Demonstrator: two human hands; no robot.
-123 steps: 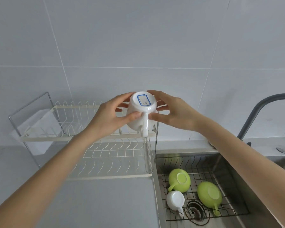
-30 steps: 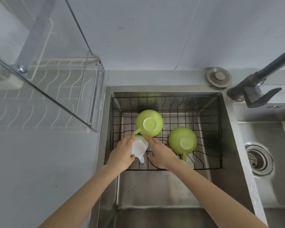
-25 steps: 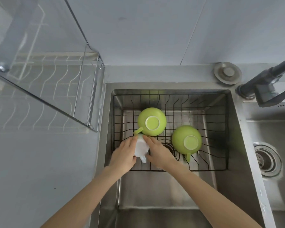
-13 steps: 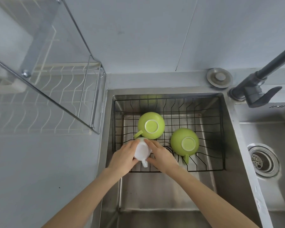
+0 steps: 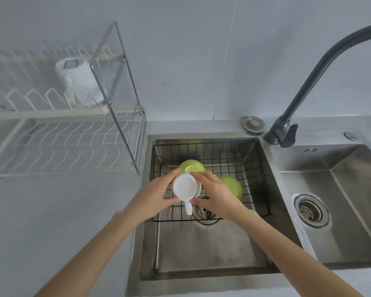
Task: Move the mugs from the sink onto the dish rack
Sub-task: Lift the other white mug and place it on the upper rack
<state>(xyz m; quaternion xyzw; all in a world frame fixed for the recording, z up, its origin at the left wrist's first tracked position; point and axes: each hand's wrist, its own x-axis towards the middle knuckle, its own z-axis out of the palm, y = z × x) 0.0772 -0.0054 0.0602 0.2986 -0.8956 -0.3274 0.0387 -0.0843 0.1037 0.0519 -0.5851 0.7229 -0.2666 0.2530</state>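
Observation:
A small white mug (image 5: 185,187) is held upside down above the sink (image 5: 201,264), its handle pointing toward me. My left hand (image 5: 152,195) grips its left side and my right hand (image 5: 216,192) its right side. Below them, two green mugs stand upside down in the black wire basket (image 5: 253,168): one green mug (image 5: 191,166) at the back, partly hidden by the white mug, and another green mug (image 5: 232,186) to the right behind my right hand. A larger white mug (image 5: 77,80) with a blue-outlined base rests upside down on the upper tier of the white dish rack (image 5: 51,113).
The dish rack has a chrome frame (image 5: 124,99) at its right end, close to the sink's left rim. A dark curved tap (image 5: 308,78) rises at the right. A second basin (image 5: 341,189) with a drain lies further right. Grey counter (image 5: 51,221) spreads left of the sink.
Both hands closed on the small white mug in the basket and lifted it up above the green mugs. The view tilted up, bringing the rack's upper tier and its white mug into sight.

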